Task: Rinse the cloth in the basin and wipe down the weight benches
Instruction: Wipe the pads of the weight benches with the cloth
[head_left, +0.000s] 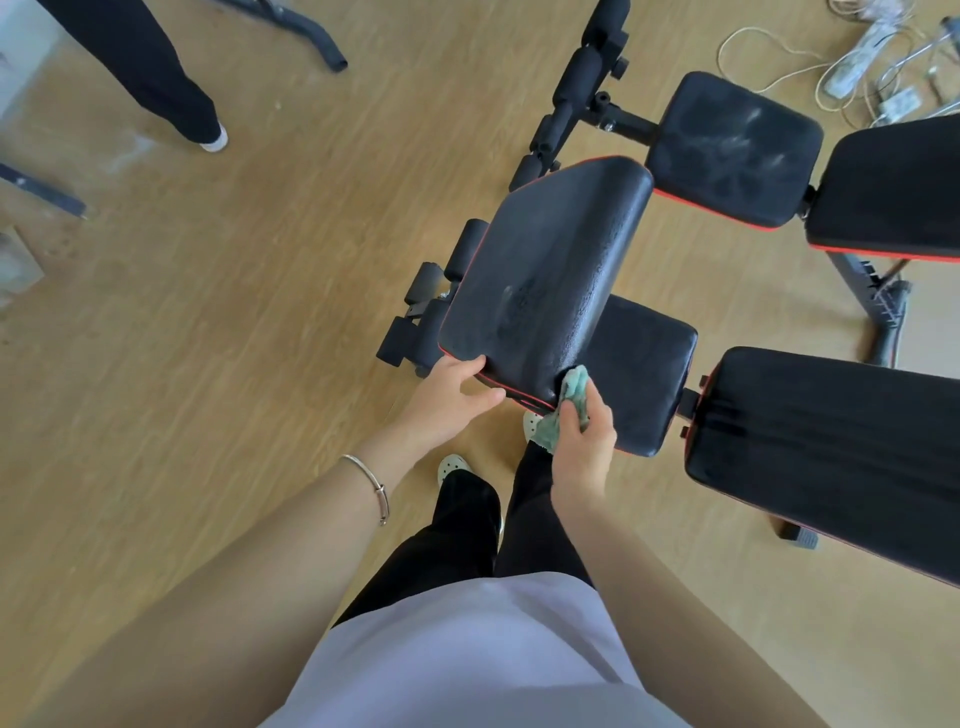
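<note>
A black weight bench with red piping stands in front of me; its raised pad (540, 280) shows a dusty smear in the middle. My left hand (447, 400) grips the pad's near left corner, fingers on top and thumb along the front edge. My right hand (582, 447) grips a crumpled green cloth (571, 400) and presses it against the pad's near right corner. Behind the raised pad lies the bench's lower seat pad (644, 374). No basin is in view.
A second bench's seat pad (737, 150), streaked with dust, sits farther back, with its backrest (893, 197) at the right edge. A long black backrest (831, 457) lies at my right. White cables (862, 62) litter the far right floor. Another person's legs (156, 78) stand at far left.
</note>
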